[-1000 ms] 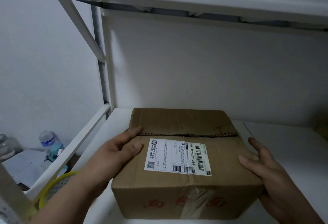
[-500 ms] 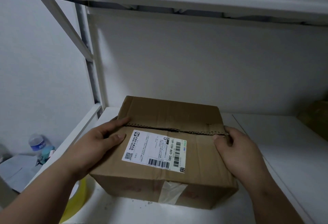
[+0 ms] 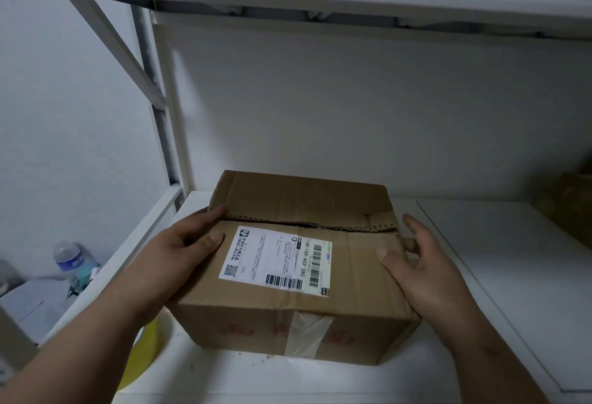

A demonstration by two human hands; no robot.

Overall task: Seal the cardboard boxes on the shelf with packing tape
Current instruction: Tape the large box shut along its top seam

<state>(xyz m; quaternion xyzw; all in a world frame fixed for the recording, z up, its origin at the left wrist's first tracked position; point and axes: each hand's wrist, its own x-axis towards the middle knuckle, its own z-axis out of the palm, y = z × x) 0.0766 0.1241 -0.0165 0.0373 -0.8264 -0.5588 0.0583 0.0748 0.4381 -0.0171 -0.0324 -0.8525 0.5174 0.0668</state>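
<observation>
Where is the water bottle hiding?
In the head view the water bottle stands low at the far left, outside the shelf frame, below and left of the cardboard box and the left hand.

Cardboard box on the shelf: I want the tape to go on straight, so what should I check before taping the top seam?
1. Flaps of the cardboard box closed: ok, though the seam gapes slightly.
2. Box steadied: ok, left hand rests on top, right hand at its right edge.
3. Seam untaped: ok.
4. Yellow tape roll within reach: ok, under the left forearm.
5. Tape end free: cannot tell.
</observation>
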